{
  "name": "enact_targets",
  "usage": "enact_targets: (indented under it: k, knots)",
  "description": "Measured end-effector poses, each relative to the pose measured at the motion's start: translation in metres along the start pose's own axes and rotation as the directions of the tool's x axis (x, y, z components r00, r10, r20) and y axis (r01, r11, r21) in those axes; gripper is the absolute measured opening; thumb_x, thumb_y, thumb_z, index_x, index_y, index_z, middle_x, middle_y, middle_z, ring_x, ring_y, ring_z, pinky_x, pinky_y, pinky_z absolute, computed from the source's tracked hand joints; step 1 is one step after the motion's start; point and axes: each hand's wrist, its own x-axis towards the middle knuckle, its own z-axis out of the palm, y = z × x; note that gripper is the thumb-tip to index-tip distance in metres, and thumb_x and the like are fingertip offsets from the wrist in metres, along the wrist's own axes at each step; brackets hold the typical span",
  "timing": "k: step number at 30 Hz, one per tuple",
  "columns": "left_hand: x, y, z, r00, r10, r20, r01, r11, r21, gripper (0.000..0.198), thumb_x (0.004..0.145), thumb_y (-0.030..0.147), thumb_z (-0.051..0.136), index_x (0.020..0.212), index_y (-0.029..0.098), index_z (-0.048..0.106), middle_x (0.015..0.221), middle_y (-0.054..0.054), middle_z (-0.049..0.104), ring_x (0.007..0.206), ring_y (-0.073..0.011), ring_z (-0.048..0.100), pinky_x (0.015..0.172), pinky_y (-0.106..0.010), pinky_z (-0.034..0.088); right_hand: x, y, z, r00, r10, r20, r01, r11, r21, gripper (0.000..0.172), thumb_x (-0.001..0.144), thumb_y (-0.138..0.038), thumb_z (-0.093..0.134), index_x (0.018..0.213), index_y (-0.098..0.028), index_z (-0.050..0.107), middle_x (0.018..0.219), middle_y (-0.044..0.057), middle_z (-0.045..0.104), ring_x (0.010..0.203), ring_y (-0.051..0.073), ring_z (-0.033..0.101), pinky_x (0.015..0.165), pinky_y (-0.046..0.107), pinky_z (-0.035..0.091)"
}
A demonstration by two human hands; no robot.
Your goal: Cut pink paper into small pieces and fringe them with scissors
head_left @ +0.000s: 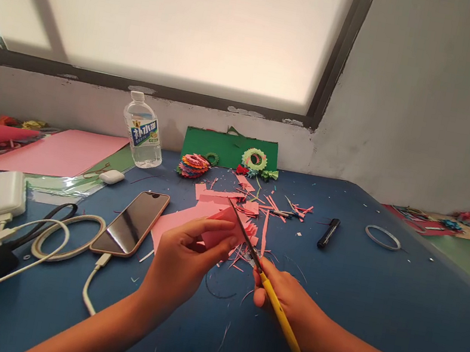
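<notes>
A smartphone (132, 224) lies left of the left hand (185, 252), which pinches 1 pink paper piece (222, 226) above paper scraps (219, 197) on the blue tabletop (334, 284); yellow-handled scissors (278, 308), gripped by the right hand (287, 291), meet the paper's right edge; farther right lies 1 black pen (328, 234).

"Table (353, 306), left side?"
"Paper sheets (70, 153) far left; bottle (146, 136) to their right; phone (132, 223) nearer."
"Centre?"
"Paper scraps (222, 198); scissors (279, 311) on the near side; board (228, 147) behind, far."
"Right?"
"Pen (328, 234), with a ring (390, 246) to its right."
</notes>
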Motion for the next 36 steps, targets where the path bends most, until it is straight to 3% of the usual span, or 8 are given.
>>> enact_targets:
  k: [5, 9, 16, 21, 24, 28, 33, 36]
  knots:
    - [0.001, 0.001, 0.001, 1.000, -0.003, -0.010, 0.003, 1.000, -0.007, 0.020, 0.064, 0.028, 0.070, 0.081, 0.017, 0.068, 0.056, 0.001, 0.065, 0.050, -0.0127, 0.060, 0.048, -0.022, 0.054, 0.001, -0.004, 0.000, 1.000, 0.028, -0.006, -0.028, 0.999, 0.028, 0.016, 0.078, -0.035, 0.043, 0.073, -0.021, 0.038, 0.064, -0.003, 0.058, 0.050, 0.009, 0.041, 0.048, 0.022, 0.028]
    - [0.001, 0.001, 0.000, 1.000, -0.009, -0.006, 0.009, 1.000, 0.019, 0.021, 0.064, 0.029, 0.070, 0.081, 0.018, 0.068, 0.054, 0.001, 0.065, 0.049, -0.0120, 0.060, 0.048, -0.021, 0.054, 0.002, 0.001, 0.005, 0.997, 0.079, 0.011, -0.080, 0.982, 0.173, 0.011, 0.081, -0.029, 0.038, 0.075, -0.021, 0.041, 0.062, -0.004, 0.057, 0.045, 0.008, 0.040, 0.043, 0.020, 0.028]
    - [0.001, 0.004, 0.000, 0.999, -0.043, 0.014, 0.043, 0.999, -0.020, 0.023, 0.063, 0.029, 0.070, 0.082, 0.016, 0.068, 0.060, -0.001, 0.066, 0.051, -0.0139, 0.062, 0.048, -0.023, 0.054, 0.006, 0.014, 0.005, 0.996, 0.092, -0.015, -0.077, 0.903, 0.422, 0.021, 0.079, -0.040, 0.044, 0.073, -0.020, 0.041, 0.054, -0.006, 0.044, 0.043, 0.006, 0.037, 0.038, 0.017, 0.029]
    - [0.004, 0.001, 0.002, 0.968, -0.090, 0.235, 0.108, 0.992, -0.064, 0.018, 0.064, 0.025, 0.069, 0.080, 0.017, 0.067, 0.075, -0.003, 0.068, 0.054, -0.0118, 0.061, 0.049, -0.022, 0.054, 0.013, 0.021, 0.003, 0.996, -0.018, -0.092, 0.070, 0.796, 0.601, 0.038, 0.074, -0.056, 0.048, 0.077, -0.019, 0.040, 0.058, -0.005, 0.049, 0.037, 0.004, 0.036, 0.035, 0.017, 0.028]
    - [0.003, -0.002, 0.004, 0.920, -0.119, 0.373, 0.152, 0.986, -0.061, 0.021, 0.067, 0.025, 0.066, 0.086, 0.016, 0.065, 0.078, -0.004, 0.066, 0.060, -0.0125, 0.061, 0.050, -0.022, 0.054, 0.015, 0.018, 0.004, 0.985, -0.049, -0.163, 0.136, 0.800, 0.584, 0.037, 0.071, -0.051, 0.056, 0.073, -0.017, 0.042, 0.058, -0.004, 0.052, 0.034, 0.003, 0.037, 0.033, 0.017, 0.029]
    - [0.001, -0.004, 0.008, 0.878, -0.158, 0.451, 0.201, 0.979, -0.048, 0.039, 0.067, 0.023, 0.065, 0.105, 0.019, 0.057, 0.078, -0.003, 0.064, 0.062, -0.0134, 0.060, 0.049, -0.022, 0.052, 0.014, 0.014, 0.004, 0.976, -0.031, -0.214, 0.161, 0.765, 0.623, 0.033, 0.069, -0.040, 0.063, 0.069, -0.017, 0.039, 0.060, -0.003, 0.054, 0.041, 0.005, 0.046, 0.034, 0.016, 0.031]
    - [0.002, -0.007, 0.009, 0.909, -0.136, 0.393, 0.170, 0.984, -0.054, 0.045, 0.066, 0.024, 0.067, 0.108, 0.022, 0.051, 0.100, -0.006, 0.061, 0.064, -0.0121, 0.061, 0.050, -0.021, 0.052, 0.016, 0.014, 0.003, 0.969, 0.030, -0.247, 0.142, 0.747, 0.649, 0.034, 0.067, -0.035, 0.066, 0.071, -0.019, 0.036, 0.062, -0.005, 0.052, 0.045, 0.006, 0.050, 0.034, 0.015, 0.029]
    - [0.006, -0.010, 0.007, 0.936, -0.117, 0.333, 0.126, 0.992, -0.005, 0.032, 0.069, 0.029, 0.064, 0.098, 0.018, 0.056, 0.089, -0.004, 0.063, 0.067, -0.0131, 0.061, 0.053, -0.022, 0.052, 0.017, 0.014, 0.001, 0.957, 0.050, -0.285, 0.146, 0.766, 0.626, 0.033, 0.068, -0.034, 0.065, 0.070, -0.019, 0.036, 0.060, -0.006, 0.049, 0.046, 0.006, 0.050, 0.035, 0.015, 0.031]
